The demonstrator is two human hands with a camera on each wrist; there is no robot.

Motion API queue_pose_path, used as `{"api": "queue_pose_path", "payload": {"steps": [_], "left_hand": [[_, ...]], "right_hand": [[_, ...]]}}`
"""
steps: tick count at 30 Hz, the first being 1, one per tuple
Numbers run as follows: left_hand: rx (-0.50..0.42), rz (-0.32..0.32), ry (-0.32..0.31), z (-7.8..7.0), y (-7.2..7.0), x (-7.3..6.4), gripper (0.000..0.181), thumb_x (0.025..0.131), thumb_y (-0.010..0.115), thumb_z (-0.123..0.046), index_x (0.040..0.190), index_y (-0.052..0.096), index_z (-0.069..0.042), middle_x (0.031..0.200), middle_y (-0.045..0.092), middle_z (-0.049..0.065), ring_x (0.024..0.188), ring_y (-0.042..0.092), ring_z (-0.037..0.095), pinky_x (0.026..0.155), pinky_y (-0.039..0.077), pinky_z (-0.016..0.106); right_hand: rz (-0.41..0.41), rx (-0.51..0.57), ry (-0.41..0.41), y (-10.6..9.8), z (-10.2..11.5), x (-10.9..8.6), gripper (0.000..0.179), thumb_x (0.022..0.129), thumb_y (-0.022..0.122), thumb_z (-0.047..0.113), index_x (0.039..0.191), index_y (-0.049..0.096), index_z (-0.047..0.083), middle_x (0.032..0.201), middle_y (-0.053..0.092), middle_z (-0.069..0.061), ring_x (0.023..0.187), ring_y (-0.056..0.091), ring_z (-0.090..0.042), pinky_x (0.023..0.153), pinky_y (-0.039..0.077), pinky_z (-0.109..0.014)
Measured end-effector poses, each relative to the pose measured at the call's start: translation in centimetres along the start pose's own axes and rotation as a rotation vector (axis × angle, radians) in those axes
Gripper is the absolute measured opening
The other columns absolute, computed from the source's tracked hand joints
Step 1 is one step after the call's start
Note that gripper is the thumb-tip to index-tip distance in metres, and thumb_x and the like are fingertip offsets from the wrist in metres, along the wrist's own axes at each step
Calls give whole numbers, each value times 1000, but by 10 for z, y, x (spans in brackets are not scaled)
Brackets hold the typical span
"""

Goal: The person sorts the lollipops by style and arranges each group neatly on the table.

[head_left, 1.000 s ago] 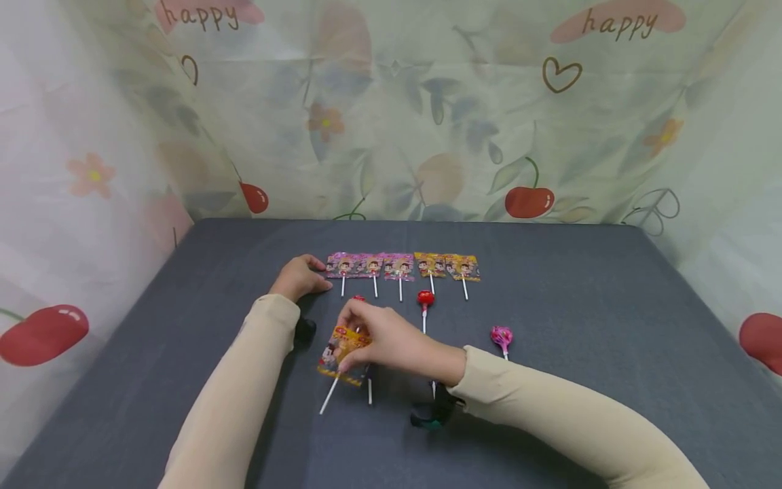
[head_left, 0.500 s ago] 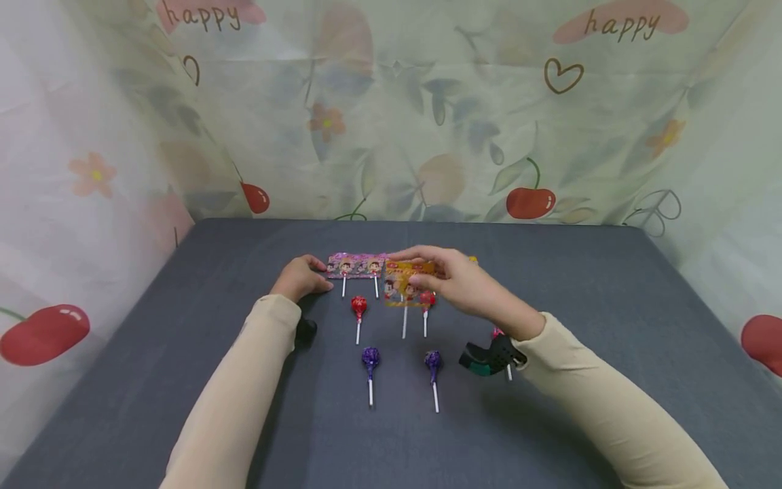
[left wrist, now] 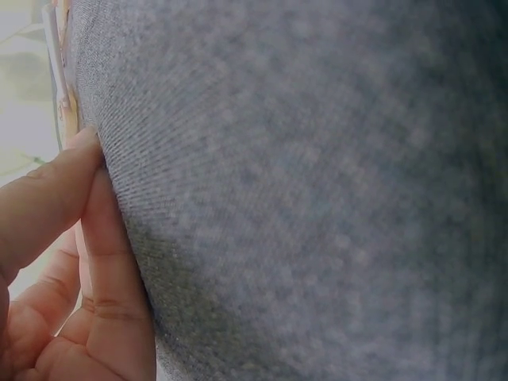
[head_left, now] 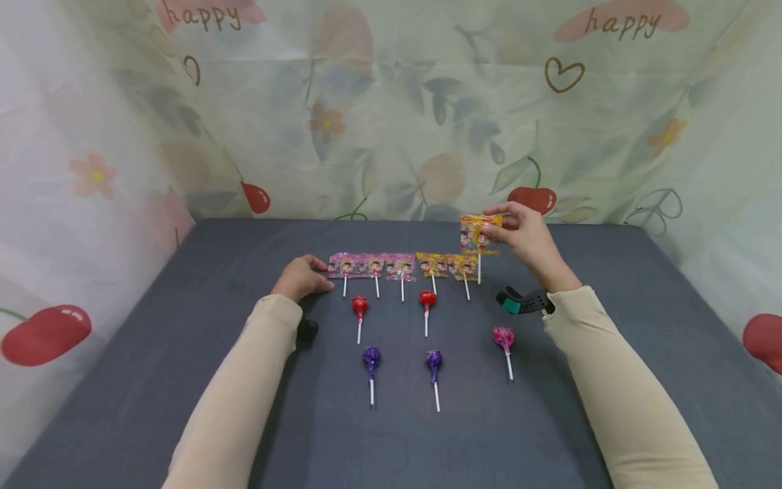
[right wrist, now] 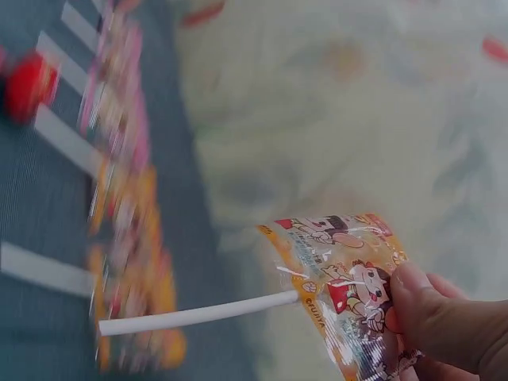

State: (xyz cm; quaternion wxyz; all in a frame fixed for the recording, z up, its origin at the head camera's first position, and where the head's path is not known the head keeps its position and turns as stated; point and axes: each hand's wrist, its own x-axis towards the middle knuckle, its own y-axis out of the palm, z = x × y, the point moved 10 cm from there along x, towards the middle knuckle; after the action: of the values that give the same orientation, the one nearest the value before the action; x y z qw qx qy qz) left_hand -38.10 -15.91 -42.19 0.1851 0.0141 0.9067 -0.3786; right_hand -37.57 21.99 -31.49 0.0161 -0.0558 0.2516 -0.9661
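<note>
Two purple lollipops [head_left: 371,357] lay nearest on the surface [head_left: 342,448], then a pink lollipop [head_left: 504,337] and two red lollipops [head_left: 360,305]. Behind, three pink packets [head_left: 400,266] and two yellow packets [head_left: 432,263] formed a row, the left hand [head_left: 301,277] relaxed at its left end, the rightmost packet closest in the way. Raised by that right end, a yellow-wrapped lollipop [head_left: 473,234] was pinched in the right hand's [head_left: 530,239] grip; it looked light, its film slick and soft, the side edge a sound hold.
</note>
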Motion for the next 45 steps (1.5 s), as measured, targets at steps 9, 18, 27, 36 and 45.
{"api": "queue_pose_path", "payload": {"steps": [9, 18, 27, 36, 45], "left_hand": [[-13, 6, -30, -1, 4, 0, 39, 86, 74, -14, 121, 56, -8, 127, 52, 18, 103, 47, 29, 91, 37, 40], [-6, 7, -31, -2, 4, 0, 40, 86, 73, -14, 121, 56, -9, 130, 51, 18, 105, 46, 30, 92, 36, 42], [-2, 8, -14, -3, 6, 1, 40, 86, 74, -14, 121, 56, -7, 132, 51, 19, 106, 46, 30, 94, 36, 42], [9, -15, -17, -2, 4, 3, 40, 84, 75, -14, 120, 57, -7, 131, 52, 19, 105, 47, 29, 94, 38, 41], [9, -9, -30, 5, 2, 6, 42, 84, 75, -14, 122, 56, -8, 132, 51, 19, 105, 47, 29, 94, 38, 42]], "right_hand": [[-16, -171, 175, -19, -72, 17, 37, 94, 64, 19, 126, 58, 2, 96, 68, -13, 79, 59, -16, 74, 47, -38], [30, -261, 267, -12, -108, 25, 34, 94, 64, 16, 124, 60, 1, 94, 63, -13, 78, 53, -21, 66, 43, -30], [16, -377, 235, -11, -108, 26, 29, 92, 66, 11, 117, 64, -1, 96, 68, -18, 76, 61, -20, 65, 46, -28], [6, -434, 253, -10, -104, 23, 31, 90, 69, 14, 115, 65, -2, 111, 64, -23, 98, 58, -32, 92, 45, -49], [8, -443, 261, -8, -103, 20, 35, 90, 70, 18, 115, 64, -6, 112, 62, -25, 100, 55, -33, 89, 45, -48]]}}
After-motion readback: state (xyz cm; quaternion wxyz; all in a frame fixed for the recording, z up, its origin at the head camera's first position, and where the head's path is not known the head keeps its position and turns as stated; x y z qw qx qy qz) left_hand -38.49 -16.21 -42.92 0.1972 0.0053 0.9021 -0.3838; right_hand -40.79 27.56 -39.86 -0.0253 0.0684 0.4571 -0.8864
